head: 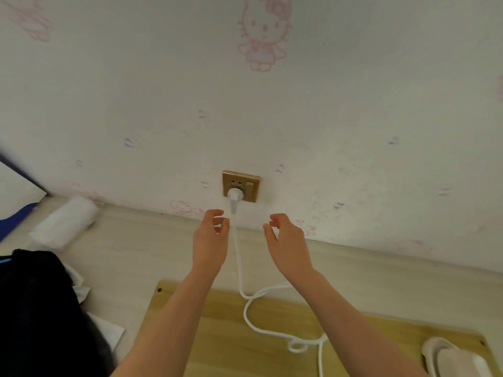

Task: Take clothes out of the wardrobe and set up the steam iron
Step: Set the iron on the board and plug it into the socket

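The round white plug (234, 195) sits in the square gold wall socket (252, 196). Its white cord (239, 268) loops over a wooden board (217, 336) and is cut off at the bottom edge. The left hand (211, 238) and right hand (287, 240) flank the cord, fingers loosely curled, holding nothing.

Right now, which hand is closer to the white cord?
The left hand: its fingers almost touch the white cord just below the plug, while the right hand sits clearly apart on the cord's other side.
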`<state>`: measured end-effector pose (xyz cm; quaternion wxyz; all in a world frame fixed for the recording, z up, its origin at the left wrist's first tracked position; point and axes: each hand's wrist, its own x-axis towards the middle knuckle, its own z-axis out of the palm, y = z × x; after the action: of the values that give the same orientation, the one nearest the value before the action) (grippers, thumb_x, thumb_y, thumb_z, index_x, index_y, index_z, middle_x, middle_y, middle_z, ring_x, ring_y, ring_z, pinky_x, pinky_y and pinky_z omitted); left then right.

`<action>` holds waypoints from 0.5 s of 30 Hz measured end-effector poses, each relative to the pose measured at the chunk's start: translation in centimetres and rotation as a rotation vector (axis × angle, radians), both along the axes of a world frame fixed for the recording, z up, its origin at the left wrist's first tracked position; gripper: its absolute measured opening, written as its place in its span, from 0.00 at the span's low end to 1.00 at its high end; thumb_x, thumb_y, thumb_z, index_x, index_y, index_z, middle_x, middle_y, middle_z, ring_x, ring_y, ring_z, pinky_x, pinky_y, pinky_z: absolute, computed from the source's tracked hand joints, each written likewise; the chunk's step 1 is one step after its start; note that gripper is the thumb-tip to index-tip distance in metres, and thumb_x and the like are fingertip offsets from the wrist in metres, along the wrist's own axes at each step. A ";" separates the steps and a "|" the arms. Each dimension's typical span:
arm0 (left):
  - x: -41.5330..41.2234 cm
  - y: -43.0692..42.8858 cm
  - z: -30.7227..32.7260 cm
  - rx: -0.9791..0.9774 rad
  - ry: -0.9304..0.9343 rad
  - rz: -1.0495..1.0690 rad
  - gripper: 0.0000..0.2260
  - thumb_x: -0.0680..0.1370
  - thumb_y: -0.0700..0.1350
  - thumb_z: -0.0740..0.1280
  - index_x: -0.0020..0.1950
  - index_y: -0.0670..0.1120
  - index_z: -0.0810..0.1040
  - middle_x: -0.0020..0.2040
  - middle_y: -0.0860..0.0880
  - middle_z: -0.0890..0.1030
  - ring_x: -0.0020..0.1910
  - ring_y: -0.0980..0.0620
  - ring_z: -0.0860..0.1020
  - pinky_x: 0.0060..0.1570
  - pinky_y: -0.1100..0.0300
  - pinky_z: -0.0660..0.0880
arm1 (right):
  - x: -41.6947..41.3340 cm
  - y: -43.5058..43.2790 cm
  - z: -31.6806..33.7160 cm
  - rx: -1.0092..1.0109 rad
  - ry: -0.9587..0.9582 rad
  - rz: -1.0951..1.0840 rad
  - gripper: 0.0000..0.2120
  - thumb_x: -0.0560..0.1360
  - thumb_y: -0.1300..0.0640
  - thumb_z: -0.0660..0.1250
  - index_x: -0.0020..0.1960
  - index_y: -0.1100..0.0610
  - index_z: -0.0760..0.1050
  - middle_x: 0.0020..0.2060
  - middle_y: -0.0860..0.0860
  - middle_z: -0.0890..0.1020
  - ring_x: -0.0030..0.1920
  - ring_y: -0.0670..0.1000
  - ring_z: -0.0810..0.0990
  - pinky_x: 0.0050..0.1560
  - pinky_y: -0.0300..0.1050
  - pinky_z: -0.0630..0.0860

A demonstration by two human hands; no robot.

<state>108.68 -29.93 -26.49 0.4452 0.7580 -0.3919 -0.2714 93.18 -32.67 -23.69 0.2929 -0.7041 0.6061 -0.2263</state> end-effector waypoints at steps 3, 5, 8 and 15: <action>-2.0 2.7 -0.6 0.032 -0.088 -0.064 0.10 0.80 0.46 0.62 0.61 0.49 0.73 0.50 0.51 0.81 0.49 0.52 0.79 0.48 0.56 0.75 | -3.4 1.9 0.0 0.033 0.093 0.045 0.18 0.81 0.50 0.57 0.68 0.54 0.67 0.62 0.50 0.76 0.62 0.51 0.74 0.58 0.46 0.72; -3.8 4.4 -1.2 0.042 -0.135 -0.089 0.09 0.80 0.46 0.62 0.60 0.48 0.74 0.48 0.50 0.82 0.47 0.51 0.79 0.48 0.54 0.76 | -5.8 3.3 -0.2 0.049 0.192 0.094 0.19 0.81 0.50 0.56 0.70 0.55 0.65 0.63 0.51 0.75 0.64 0.52 0.72 0.59 0.48 0.72; -7.0 6.7 -2.4 0.046 -0.213 -0.127 0.09 0.79 0.46 0.62 0.59 0.50 0.75 0.47 0.51 0.81 0.47 0.52 0.79 0.48 0.52 0.77 | -9.1 5.3 -0.8 0.059 0.322 0.142 0.20 0.81 0.50 0.55 0.71 0.55 0.63 0.65 0.53 0.73 0.67 0.53 0.68 0.61 0.49 0.71; -14.2 12.9 -4.5 0.042 -0.601 -0.375 0.17 0.76 0.48 0.57 0.60 0.44 0.76 0.51 0.47 0.82 0.52 0.43 0.78 0.46 0.49 0.78 | -16.5 10.4 -3.1 0.061 0.486 0.229 0.21 0.81 0.51 0.55 0.72 0.57 0.61 0.67 0.53 0.70 0.69 0.55 0.65 0.67 0.48 0.65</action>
<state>94.44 -17.04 -30.97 0.2367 0.7279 -0.6320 -0.1214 76.63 -22.26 -26.84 0.1836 -0.7926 0.5814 0.0022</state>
